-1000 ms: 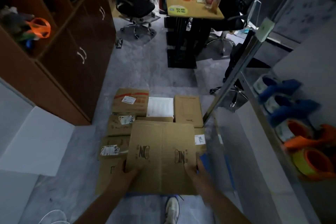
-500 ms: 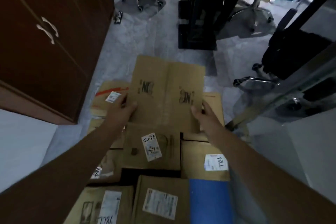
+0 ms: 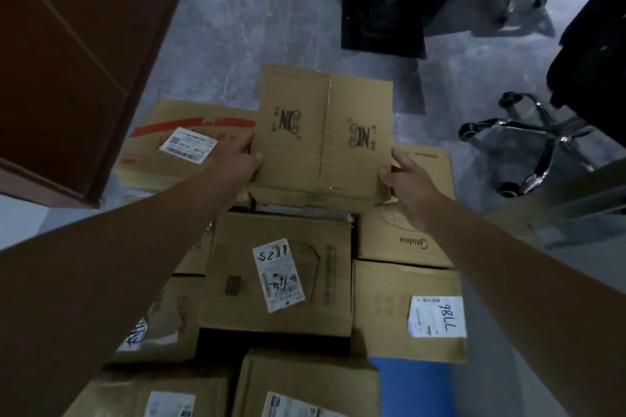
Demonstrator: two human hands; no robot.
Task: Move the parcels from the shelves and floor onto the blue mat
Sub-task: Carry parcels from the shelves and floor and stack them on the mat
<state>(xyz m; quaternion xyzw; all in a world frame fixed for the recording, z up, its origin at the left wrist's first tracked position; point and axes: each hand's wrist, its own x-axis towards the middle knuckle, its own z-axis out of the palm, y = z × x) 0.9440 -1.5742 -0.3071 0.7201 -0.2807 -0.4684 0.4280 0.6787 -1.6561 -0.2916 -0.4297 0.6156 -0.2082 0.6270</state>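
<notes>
As the head camera looks down along two outstretched arms, I start at the left of my feed, where a dark wooden cabinet [image 3: 74, 54] stands on the grey floor [image 3: 216, 54]. Just right of it a red-striped parcel [image 3: 189, 115] with a white label lies flat at the far left of the pile. The left hand [image 3: 233, 159] reaches across that parcel and grasps the left edge of a plain brown carton [image 3: 321, 132], with the thumb on its top face and the fingers hidden beneath.

The carton, printed twice with an "NC" mark, sits at the far end of the pile, between the red-striped parcel and a Midea box [image 3: 406, 240]. I cannot tell whether it rests on what lies under it or hangs free. Nearer the camera lies a parcel labelled 8825 [image 3: 281, 274].

The right hand [image 3: 406, 183] grasps the carton's near right corner, with the thumb along its right side. That hand is over the Midea box. Nearer me is a parcel labelled 98LL [image 3: 389, 311], whose near edge lies over the blue mat [image 3: 413, 386]. Only a bare strip of the mat shows. Farthest right, a chrome wheeled chair base [image 3: 535, 142] stands on the floor, apart from the pile.
</notes>
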